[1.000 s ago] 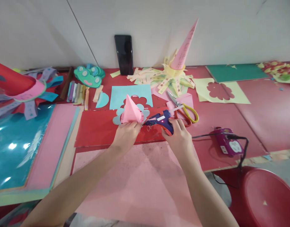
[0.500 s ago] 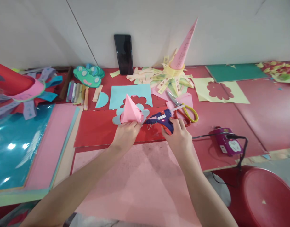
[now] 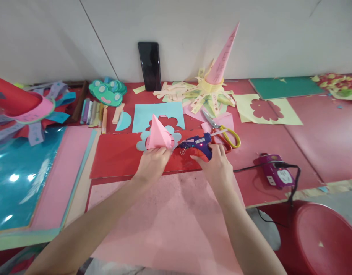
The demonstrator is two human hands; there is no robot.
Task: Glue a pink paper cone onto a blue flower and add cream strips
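Note:
My left hand (image 3: 154, 164) has its fingers bent at the base of a pink paper cone (image 3: 158, 133), pressing or gripping its near edge. Under the cone lies a light blue paper flower (image 3: 176, 136), partly hidden by cone and hand. My right hand (image 3: 217, 164) is wrapped around the handle of a blue and orange hot glue gun (image 3: 198, 143), which has a small red light lit. The gun's nozzle points left, close to the flower's right side. A white glue stick (image 3: 219, 132) juts from its back. A red board (image 3: 112, 156) lies beneath.
Scissors (image 3: 234, 137) lie just behind the glue gun. Its black cord runs right to a purple power adapter (image 3: 277, 173). A phone (image 3: 150, 67) leans on the wall. A tall pink cone (image 3: 223, 57) on yellow paper strips stands behind. Cut-out blue paper (image 3: 140, 114) lies behind the flower.
The glue gun has shifted slightly right and tilted, its nozzle a little farther from the cone. My right thumb has stretched leftward. My left hand and the cone have stayed put.

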